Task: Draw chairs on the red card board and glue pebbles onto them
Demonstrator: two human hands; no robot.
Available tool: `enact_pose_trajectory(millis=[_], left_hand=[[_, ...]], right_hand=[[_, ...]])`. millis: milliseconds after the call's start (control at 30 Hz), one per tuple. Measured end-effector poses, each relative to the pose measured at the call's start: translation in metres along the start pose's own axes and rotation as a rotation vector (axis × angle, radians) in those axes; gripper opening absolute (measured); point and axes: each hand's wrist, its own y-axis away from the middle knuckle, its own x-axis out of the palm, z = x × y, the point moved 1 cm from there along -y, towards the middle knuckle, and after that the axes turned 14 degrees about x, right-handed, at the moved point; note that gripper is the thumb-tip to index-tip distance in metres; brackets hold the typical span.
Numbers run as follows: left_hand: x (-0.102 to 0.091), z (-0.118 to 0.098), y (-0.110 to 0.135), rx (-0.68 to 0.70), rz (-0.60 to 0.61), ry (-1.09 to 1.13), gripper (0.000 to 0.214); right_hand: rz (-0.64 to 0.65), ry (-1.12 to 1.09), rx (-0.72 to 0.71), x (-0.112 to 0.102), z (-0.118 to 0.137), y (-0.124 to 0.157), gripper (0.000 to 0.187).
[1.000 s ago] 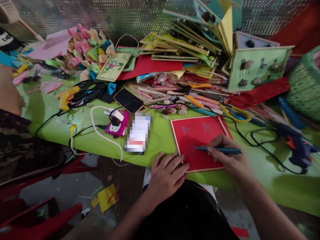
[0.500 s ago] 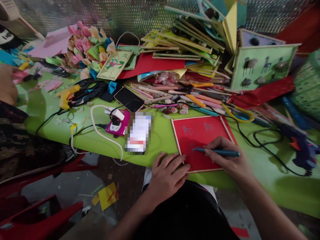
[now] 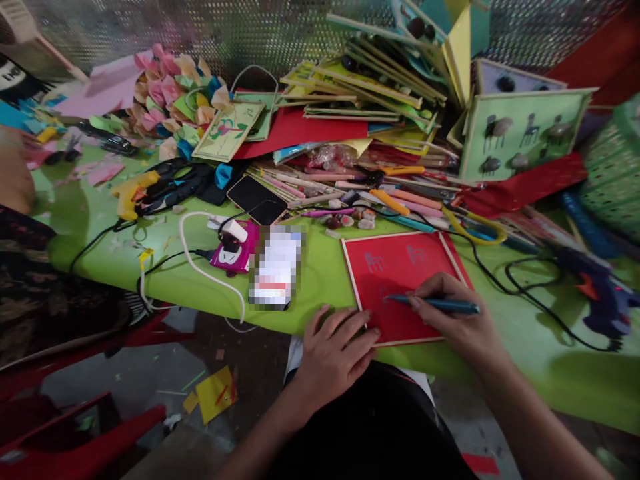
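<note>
Two hands: our left hand [image 3: 333, 350] lies flat, pinning the seemingly light, thin red card [image 3: 395, 273] at its edge. Our right hand [image 3: 457, 320] grips the pen [image 3: 440, 305].

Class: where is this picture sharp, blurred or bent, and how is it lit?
Head view: sharpest at the red board and the right hand gripping the pen; a pixelated patch sits left of the board; edges smear and bow, as at the blue glue gun; light soft, shadows faint on the green table.

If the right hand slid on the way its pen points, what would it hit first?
The pen would likely meet the pale strip edging the red card, just above the left hand; depth is unclear.
</note>
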Motion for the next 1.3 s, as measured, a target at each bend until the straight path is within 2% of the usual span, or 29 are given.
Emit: enact_pose_trajectory(millis=[367,600,1033,1300], left_hand=[[0.0002,-0.0002,-0.001,-0.006,-0.012,0.016,0.025],[0.0008,0.0002,0.0007,-0.004,-0.011,0.018,0.026],[0.0023,0.0,0.0013,-0.008,-0.022,0.029,0.025],[0.002,0.0004,0.0007,0.001,-0.023,0.023,0.024]], right_hand=[[-0.024,-0.011,0.022,-0.0005,-0.0027,-0.0013,0.02],[0.007,-0.091,0.06,-0.0025,-0.0034,-0.0011,0.025],[0.048,-0.052,0.03,0.0012,0.0013,-0.0018,0.032],[0.038,-0.018,0.036,0.0019,0.002,-0.0016,0.028]])
